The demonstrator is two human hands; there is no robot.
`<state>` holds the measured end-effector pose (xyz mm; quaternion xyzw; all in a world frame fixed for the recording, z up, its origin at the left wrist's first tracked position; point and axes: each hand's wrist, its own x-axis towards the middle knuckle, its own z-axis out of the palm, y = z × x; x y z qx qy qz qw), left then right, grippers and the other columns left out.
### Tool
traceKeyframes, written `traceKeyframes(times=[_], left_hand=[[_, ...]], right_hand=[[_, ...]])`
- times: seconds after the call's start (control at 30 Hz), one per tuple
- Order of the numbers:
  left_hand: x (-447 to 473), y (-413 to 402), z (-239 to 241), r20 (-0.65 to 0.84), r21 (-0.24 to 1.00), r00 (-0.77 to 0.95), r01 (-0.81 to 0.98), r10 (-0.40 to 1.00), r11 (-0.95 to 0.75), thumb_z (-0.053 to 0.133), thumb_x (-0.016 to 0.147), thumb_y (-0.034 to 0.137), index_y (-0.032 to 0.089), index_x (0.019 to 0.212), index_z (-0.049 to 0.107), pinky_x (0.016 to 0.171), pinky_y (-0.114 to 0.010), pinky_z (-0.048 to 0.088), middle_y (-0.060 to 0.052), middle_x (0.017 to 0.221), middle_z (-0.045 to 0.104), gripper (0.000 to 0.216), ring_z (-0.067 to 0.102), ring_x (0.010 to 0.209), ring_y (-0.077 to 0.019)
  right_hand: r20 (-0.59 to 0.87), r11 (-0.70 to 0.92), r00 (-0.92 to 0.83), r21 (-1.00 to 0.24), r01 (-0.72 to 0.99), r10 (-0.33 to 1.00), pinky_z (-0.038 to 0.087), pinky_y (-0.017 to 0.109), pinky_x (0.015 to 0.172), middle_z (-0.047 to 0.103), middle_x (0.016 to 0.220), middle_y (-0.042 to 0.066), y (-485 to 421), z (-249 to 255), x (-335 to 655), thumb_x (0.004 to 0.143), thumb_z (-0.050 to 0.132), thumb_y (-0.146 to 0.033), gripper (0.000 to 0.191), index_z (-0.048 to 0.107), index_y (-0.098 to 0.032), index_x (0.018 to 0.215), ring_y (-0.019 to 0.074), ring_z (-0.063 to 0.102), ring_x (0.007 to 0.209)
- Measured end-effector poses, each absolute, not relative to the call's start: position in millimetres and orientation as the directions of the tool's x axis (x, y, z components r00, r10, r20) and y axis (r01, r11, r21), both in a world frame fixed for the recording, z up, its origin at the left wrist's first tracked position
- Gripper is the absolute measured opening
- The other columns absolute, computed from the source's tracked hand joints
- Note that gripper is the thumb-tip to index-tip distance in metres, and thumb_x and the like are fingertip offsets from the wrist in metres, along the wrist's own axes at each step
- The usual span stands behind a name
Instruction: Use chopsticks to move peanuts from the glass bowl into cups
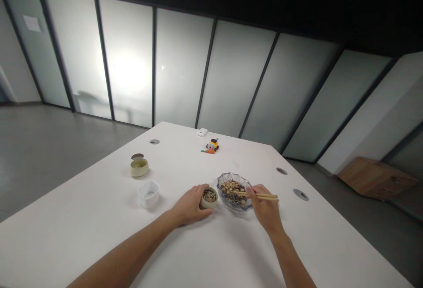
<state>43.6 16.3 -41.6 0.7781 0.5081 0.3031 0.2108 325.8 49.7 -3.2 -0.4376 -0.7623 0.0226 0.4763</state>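
Note:
My left hand (191,204) is wrapped round a small beige bowl (209,198) that holds striped seeds. Just to its right stands a cut-glass dish (235,191) filled with mixed nuts and dark pieces. My right hand (264,206) grips a pair of wooden chopsticks (256,196), and their tips reach leftward into the glass dish. Both bowls stand on a white table (99,217).
A white square container (148,193) and a greenish round cup (139,167) with a dark lid behind it stand to the left. Farther back lie a small yellow toy (213,145) and a white box (202,132). Round cable holes (300,194) dot the tabletop.

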Motion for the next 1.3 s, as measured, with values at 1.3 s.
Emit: traceKeyframes(times=[1.3], left_hand=[[42,18,-46,0.249,0.634,0.291,0.672,0.924,-0.383,0.081,0.078,0.037,0.022,0.146,0.05,0.115,-0.048,0.045,-0.015,0.142,0.063,0.076,0.06,0.13,-0.0353]], right_hand=[[0.627,0.597,-0.166,-0.577,0.557,0.761,0.057,0.038,0.08,0.076,0.086,0.008,58,-13,325,0.098,0.051,-0.07,0.054,0.075,-0.024,0.083,0.0255,0.071,0.082]])
